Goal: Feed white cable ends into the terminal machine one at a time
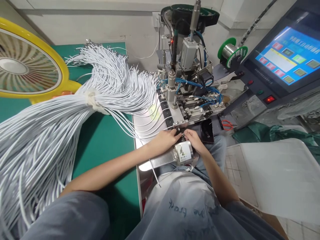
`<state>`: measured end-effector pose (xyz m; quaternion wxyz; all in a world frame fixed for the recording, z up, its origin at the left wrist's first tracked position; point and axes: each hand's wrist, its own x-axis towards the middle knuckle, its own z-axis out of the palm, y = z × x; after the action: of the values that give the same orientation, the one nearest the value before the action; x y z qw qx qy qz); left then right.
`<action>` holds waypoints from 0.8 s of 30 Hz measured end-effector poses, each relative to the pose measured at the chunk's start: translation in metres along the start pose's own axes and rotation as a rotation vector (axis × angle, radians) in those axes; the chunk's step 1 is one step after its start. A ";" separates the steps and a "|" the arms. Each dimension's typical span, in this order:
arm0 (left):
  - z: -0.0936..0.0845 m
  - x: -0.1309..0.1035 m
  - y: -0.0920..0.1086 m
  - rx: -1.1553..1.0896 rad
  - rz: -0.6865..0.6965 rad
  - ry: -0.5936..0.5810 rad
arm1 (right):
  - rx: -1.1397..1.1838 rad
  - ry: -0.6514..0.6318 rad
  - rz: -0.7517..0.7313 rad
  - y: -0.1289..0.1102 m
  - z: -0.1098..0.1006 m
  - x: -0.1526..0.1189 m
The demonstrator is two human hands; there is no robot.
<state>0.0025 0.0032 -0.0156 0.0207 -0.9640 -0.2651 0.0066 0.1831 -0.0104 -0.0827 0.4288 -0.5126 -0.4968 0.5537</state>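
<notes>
My left hand (170, 137) is at the front edge of the wire-processing machine (172, 111), fingers closed close to its small metal fittings. Just right of it, my right hand (193, 138) is closed in a pinch, its fingertips almost meeting the left ones. Something small and metallic shows between them, too small to name. Below both hands sits a metal cylinder (184, 152) with a white label. Several white cables (147, 125) run from the left into the machine's black row of slots. One loose cable end (156, 175) hangs below my left forearm.
A big tied bundle of white cables (62, 106) lies across the green mat (100, 146). A yellow fan (56, 60) stands at left. On the right are a touchscreen (290, 55), a wire spool (229, 51), red-handled scissors (227, 125), a phone (207, 130) and a white bin (275, 173).
</notes>
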 end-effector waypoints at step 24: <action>-0.011 0.000 -0.005 0.019 -0.268 -0.055 | -0.450 -0.303 -0.031 -0.021 0.103 -0.104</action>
<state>0.0003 0.0072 -0.0042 0.0232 -0.9191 -0.3920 0.0329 0.0907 -0.1212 -0.0494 0.2332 -0.4987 -0.6737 0.4930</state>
